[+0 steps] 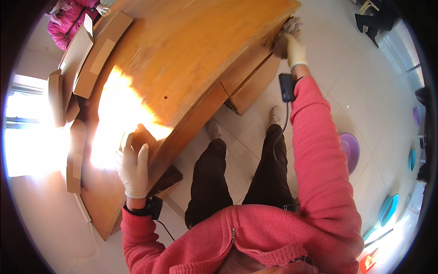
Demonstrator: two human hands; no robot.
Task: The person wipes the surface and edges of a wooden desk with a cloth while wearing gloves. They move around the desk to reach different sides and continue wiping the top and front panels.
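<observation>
A gray-brown cloth is sitting crumpled at the far right corner of a wooden desk, whose orange-brown top is showing scuffs and catching bright light near its left side.

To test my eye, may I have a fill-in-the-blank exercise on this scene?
The white-gloved hand holding the crumpled grey-brown cloth is the ____ one.
Sunlight on the brown wooden table falls nearest the ____ hand.
The round basin closest to the coral right sleeve is ____.
Missing words: right; left; purple.

Window glare — desk patch blown out, detail apparently lost.
</observation>
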